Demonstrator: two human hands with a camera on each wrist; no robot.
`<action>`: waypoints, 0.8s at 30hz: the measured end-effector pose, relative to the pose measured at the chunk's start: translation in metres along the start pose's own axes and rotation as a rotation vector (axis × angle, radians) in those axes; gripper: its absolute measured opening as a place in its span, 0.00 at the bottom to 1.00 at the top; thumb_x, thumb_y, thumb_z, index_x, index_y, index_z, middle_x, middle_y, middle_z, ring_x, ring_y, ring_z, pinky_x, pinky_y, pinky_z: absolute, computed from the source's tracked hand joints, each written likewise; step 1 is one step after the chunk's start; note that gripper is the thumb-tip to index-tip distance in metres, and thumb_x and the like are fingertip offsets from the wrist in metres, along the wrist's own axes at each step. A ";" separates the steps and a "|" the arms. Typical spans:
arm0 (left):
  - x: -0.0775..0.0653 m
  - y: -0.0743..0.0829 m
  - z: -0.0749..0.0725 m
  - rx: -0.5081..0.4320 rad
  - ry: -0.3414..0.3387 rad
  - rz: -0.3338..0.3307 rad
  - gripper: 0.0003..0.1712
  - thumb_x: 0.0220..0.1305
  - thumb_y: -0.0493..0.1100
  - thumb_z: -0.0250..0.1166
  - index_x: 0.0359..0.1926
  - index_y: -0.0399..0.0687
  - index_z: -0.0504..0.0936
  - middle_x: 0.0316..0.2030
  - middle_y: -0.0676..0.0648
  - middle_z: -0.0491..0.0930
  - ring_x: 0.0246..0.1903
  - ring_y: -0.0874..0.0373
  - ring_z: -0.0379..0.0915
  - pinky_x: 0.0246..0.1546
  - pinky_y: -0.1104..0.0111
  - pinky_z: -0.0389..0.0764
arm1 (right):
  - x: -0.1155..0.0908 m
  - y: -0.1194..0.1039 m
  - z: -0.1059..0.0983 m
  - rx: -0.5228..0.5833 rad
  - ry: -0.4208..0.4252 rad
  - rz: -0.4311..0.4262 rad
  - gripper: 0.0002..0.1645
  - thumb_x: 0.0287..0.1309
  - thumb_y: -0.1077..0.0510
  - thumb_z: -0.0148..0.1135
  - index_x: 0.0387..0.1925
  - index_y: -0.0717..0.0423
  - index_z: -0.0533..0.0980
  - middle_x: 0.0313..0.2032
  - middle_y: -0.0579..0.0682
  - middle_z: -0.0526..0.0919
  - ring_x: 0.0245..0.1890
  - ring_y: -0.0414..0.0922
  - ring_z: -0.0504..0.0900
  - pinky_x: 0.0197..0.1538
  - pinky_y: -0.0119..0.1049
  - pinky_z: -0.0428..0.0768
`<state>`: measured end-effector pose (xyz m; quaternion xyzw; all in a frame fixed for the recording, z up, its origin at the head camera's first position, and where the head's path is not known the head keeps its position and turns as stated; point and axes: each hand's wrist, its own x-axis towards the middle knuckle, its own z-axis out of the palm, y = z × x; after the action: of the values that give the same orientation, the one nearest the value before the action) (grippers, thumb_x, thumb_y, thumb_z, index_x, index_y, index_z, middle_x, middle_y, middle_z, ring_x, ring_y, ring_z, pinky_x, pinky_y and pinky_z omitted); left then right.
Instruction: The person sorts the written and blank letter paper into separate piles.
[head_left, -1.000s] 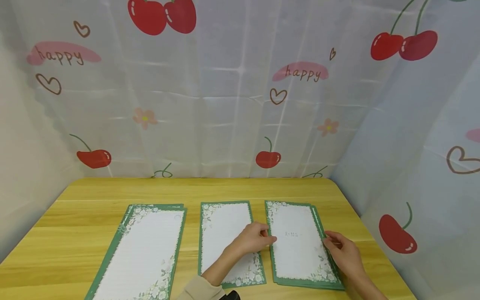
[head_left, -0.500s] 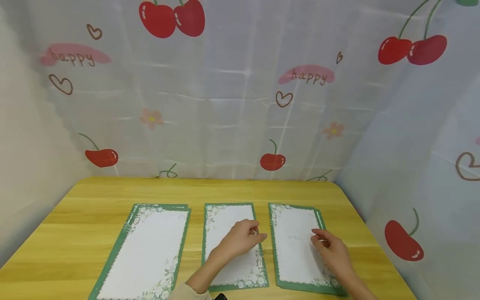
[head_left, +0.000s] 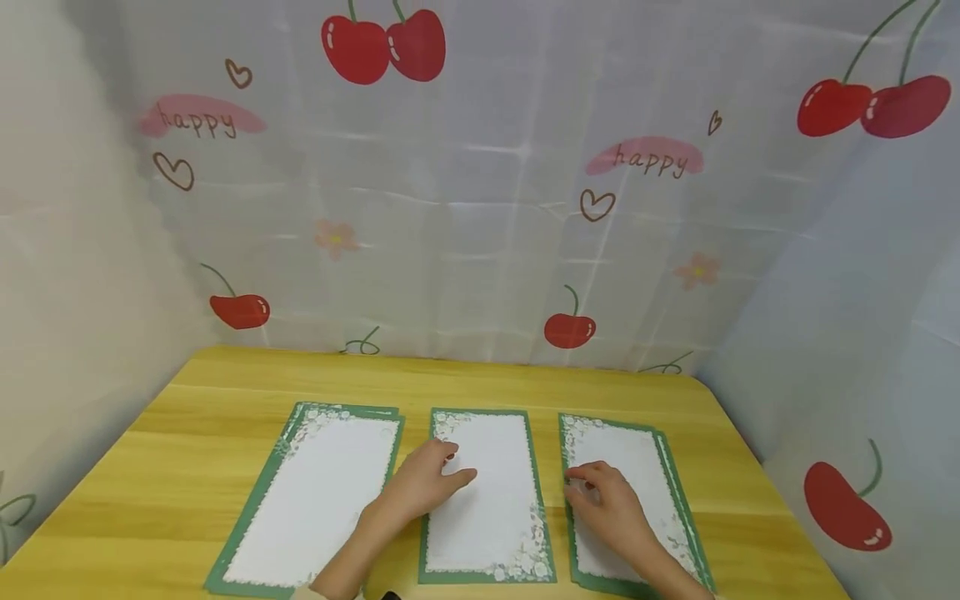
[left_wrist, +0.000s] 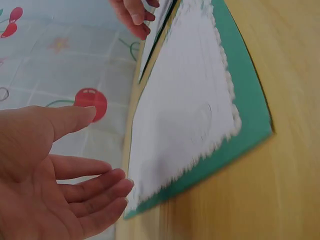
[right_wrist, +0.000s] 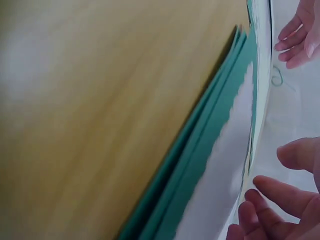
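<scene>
Three groups of white stationery paper with green borders and corner flowers lie side by side. Over the left edge of the middle sheet, my left hand has its thumb and fingers apart and holds nothing. My right hand is above the right stack of sheets, its fingers loosely bent and nothing between them. In the left wrist view, the palm and spread thumb of the left hand show beside a sheet. The right wrist view shows layered green edges beside the right hand.
To the left lies another stack of bordered sheets, slightly fanned at its edge. All the paper rests on a yellow wood-grain table. A pale curtain printed with cherries and hearts hangs behind and beside the table.
Both hands have moved left. The left went from the right stack's left edge to the middle sheet's left edge; the right left the right stack's outer edge and now hovers over that stack.
</scene>
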<state>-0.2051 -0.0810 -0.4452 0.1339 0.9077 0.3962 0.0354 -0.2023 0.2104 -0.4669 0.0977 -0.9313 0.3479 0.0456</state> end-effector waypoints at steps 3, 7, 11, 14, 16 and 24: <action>-0.007 -0.005 -0.005 0.021 0.020 -0.023 0.30 0.65 0.51 0.67 0.54 0.27 0.78 0.48 0.36 0.77 0.42 0.46 0.73 0.42 0.52 0.77 | 0.002 -0.008 0.007 -0.041 -0.023 -0.029 0.09 0.59 0.58 0.70 0.42 0.54 0.86 0.41 0.47 0.81 0.39 0.42 0.77 0.41 0.42 0.77; -0.013 -0.013 -0.011 0.095 0.062 -0.019 0.22 0.64 0.50 0.69 0.37 0.30 0.82 0.34 0.42 0.75 0.31 0.53 0.68 0.31 0.62 0.73 | 0.004 -0.014 0.013 -0.098 -0.050 -0.067 0.12 0.57 0.56 0.71 0.43 0.57 0.86 0.42 0.50 0.81 0.40 0.48 0.77 0.41 0.46 0.77; -0.018 -0.018 -0.015 0.148 0.103 -0.028 0.27 0.62 0.49 0.70 0.16 0.44 0.66 0.19 0.49 0.61 0.21 0.57 0.53 0.22 0.68 0.57 | 0.005 -0.017 0.016 -0.140 -0.052 -0.094 0.15 0.57 0.56 0.72 0.44 0.59 0.85 0.43 0.52 0.80 0.42 0.52 0.77 0.40 0.48 0.77; -0.019 -0.021 -0.016 0.152 0.119 -0.042 0.30 0.62 0.48 0.71 0.14 0.48 0.61 0.17 0.50 0.58 0.20 0.58 0.49 0.22 0.69 0.56 | 0.006 -0.017 0.018 -0.143 -0.043 -0.112 0.15 0.56 0.56 0.72 0.43 0.59 0.86 0.43 0.53 0.80 0.44 0.55 0.77 0.40 0.50 0.77; -0.020 -0.022 -0.016 0.153 0.116 -0.052 0.30 0.62 0.49 0.70 0.14 0.48 0.61 0.17 0.50 0.58 0.20 0.58 0.49 0.22 0.69 0.56 | 0.006 -0.017 0.019 -0.135 -0.041 -0.118 0.15 0.56 0.56 0.72 0.43 0.59 0.86 0.44 0.54 0.80 0.46 0.56 0.77 0.41 0.52 0.77; -0.022 -0.026 -0.013 0.151 0.142 -0.054 0.31 0.61 0.49 0.71 0.14 0.48 0.61 0.16 0.50 0.57 0.18 0.58 0.48 0.21 0.70 0.55 | 0.004 -0.018 0.024 -0.104 -0.060 -0.116 0.17 0.57 0.55 0.71 0.45 0.61 0.85 0.45 0.54 0.79 0.48 0.57 0.76 0.44 0.53 0.77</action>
<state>-0.1921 -0.1127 -0.4560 0.0834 0.9384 0.3341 -0.0288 -0.2030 0.1803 -0.4725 0.1593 -0.9418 0.2928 0.0426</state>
